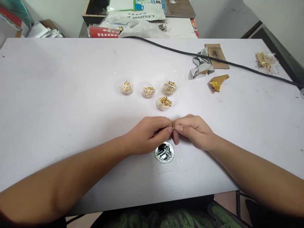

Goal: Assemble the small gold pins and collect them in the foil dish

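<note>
My left hand [154, 134] and my right hand [193, 131] meet above the white table, thumbs and fingertips pinched together. Between the two thumb tips shows a tiny gold-coloured pin [174, 128], mostly hidden by the fingers. Just below lies a round silver dish [164, 152] with shiny, crinkled contents, partly under my left hand. Beyond my hands stand small clear cups of gold pins: one with longer pins [126, 87], one in the middle [148, 91], one at the back right [169, 88] and one nearest me [164, 103].
A black cable [171, 49] runs across the back of the table [71, 95]. Silver foil [201, 71], a brown cardboard piece [217, 55], gold foil [218, 83] and a plastic bag of gold bits [266, 61] lie at the right. Packaging [136, 15] is piled behind the table.
</note>
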